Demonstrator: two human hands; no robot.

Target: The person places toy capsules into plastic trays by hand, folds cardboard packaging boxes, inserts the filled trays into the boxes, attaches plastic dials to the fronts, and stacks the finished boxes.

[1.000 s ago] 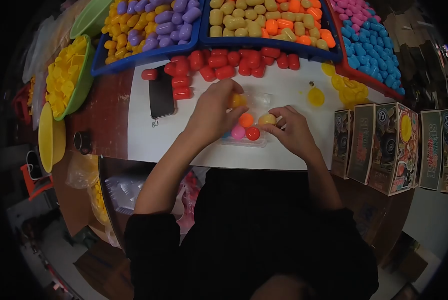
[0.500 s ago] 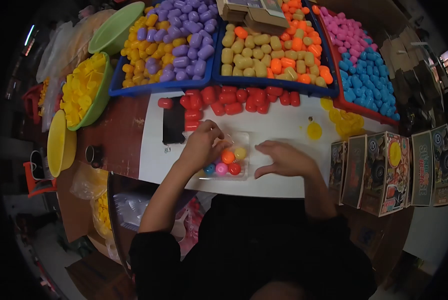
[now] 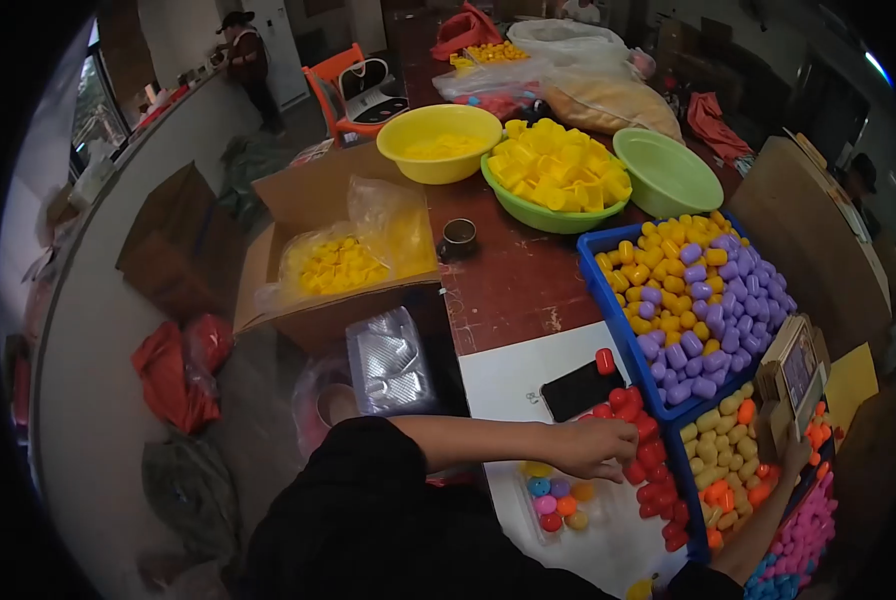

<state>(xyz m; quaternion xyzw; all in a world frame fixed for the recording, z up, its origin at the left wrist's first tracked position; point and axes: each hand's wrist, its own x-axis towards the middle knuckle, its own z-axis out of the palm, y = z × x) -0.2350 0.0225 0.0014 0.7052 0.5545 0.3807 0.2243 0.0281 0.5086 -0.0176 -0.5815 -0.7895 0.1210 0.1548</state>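
Note:
My left hand (image 3: 598, 448) is over the row of red plastic capsules (image 3: 658, 470), fingers loosely bent and apart, with nothing visible in them. Below its wrist lies a clear plastic tray (image 3: 540, 535) with several coloured balls, among them a pink ball (image 3: 546, 505) and a blue ball (image 3: 539, 486). My right hand (image 3: 796, 455) reaches over the blue bin of beige and orange capsules (image 3: 723, 445). Its fingers are closed at the lower edge of a pale flat card (image 3: 810, 405), beside a stack of printed cartons (image 3: 796, 360).
A black phone (image 3: 580, 392) lies on the white sheet (image 3: 503, 385). Behind are a blue bin of purple and yellow capsules (image 3: 703, 300), a green bowl of yellow pieces (image 3: 558, 170), a yellow basin (image 3: 438, 145) and a metal cup (image 3: 459, 236). An open cardboard box (image 3: 318, 310) stands left.
The view has swung left. My left hand has moved from the clear tray to the red capsules. My right hand has gone from beside the tray to the carton stack on the bin.

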